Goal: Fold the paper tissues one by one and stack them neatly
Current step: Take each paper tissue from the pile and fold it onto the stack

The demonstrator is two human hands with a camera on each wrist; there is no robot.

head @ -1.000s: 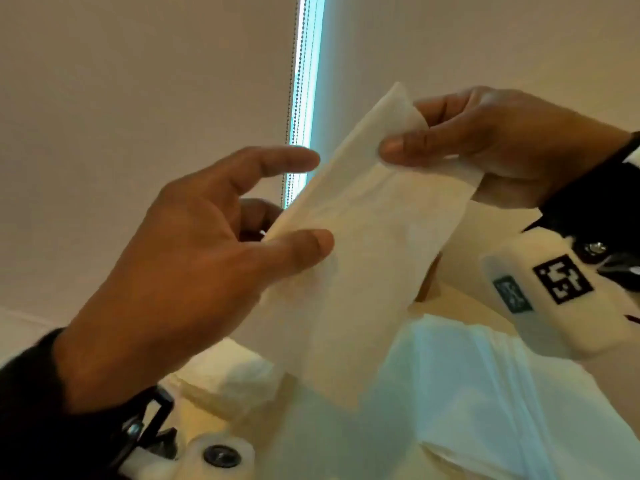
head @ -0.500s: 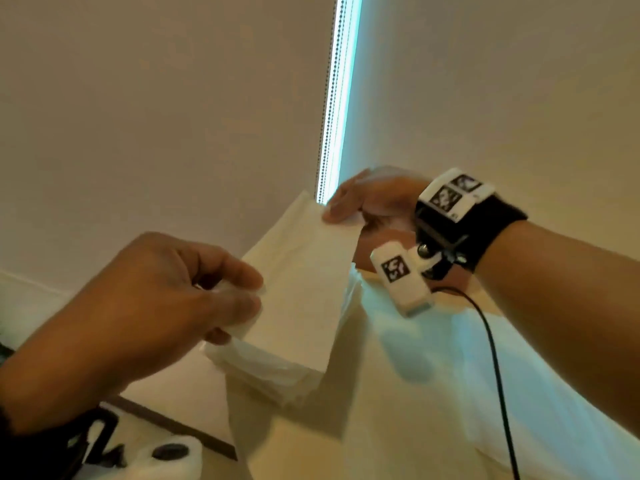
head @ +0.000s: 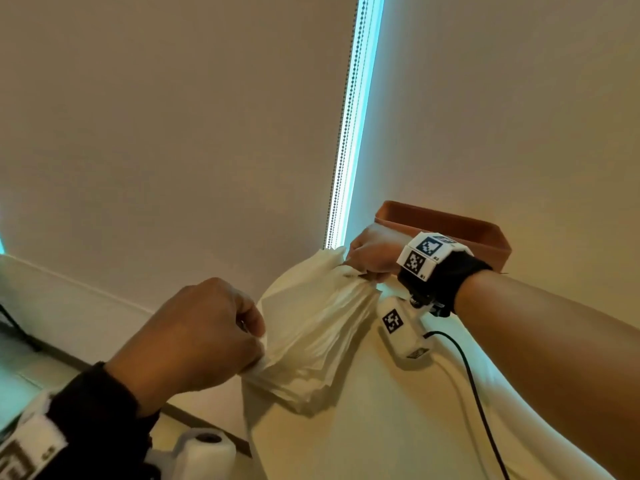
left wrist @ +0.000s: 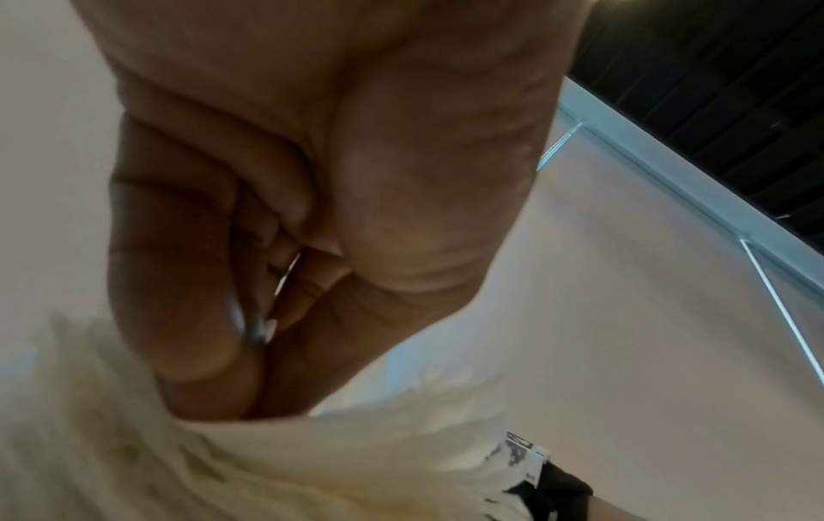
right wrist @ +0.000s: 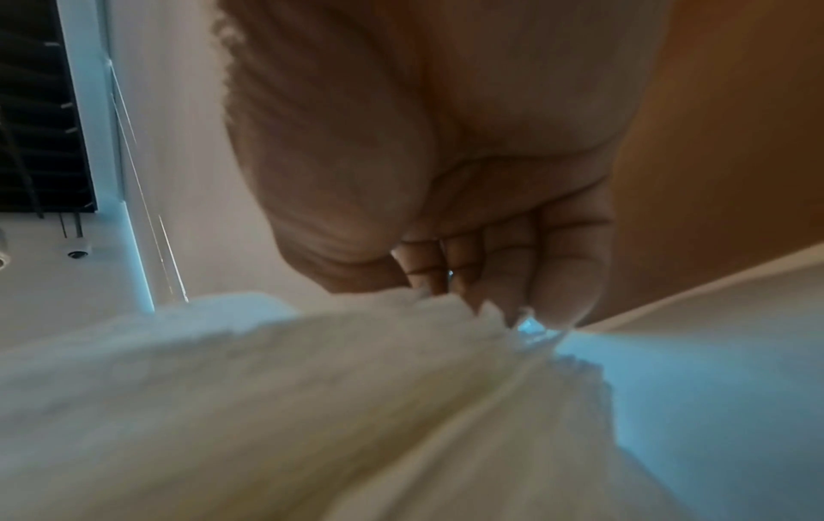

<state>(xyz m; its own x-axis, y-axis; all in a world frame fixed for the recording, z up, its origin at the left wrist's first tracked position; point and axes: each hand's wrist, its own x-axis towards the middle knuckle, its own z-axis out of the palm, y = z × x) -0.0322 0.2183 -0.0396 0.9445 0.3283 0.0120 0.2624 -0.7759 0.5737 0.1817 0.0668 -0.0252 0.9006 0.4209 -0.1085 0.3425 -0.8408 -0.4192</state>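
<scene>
A stack of folded white tissues (head: pixel 311 337) lies near the table's far left edge. My left hand (head: pixel 258 336) pinches the stack's near end with curled fingers. My right hand (head: pixel 360 271) grips the far end, where the layers bunch together. The stack sags and fans out between the two hands. In the left wrist view my left hand (left wrist: pixel 267 352) is a closed fist over the tissues (left wrist: pixel 334 465). In the right wrist view my right hand's fingertips (right wrist: pixel 481 292) curl onto the crumpled edge of the tissues (right wrist: pixel 312 405).
A brown tray (head: pixel 460 226) stands at the back right, just behind my right hand. A black cable (head: pixel 474 389) runs from the right wrist camera (head: pixel 403 329) across the pale table (head: pixel 381 427). The table's left edge drops off just beside the stack.
The single folded tissue, held up in the air before, has come down onto the stack. Both hands moved down and forward and now grip the stack's two ends.
</scene>
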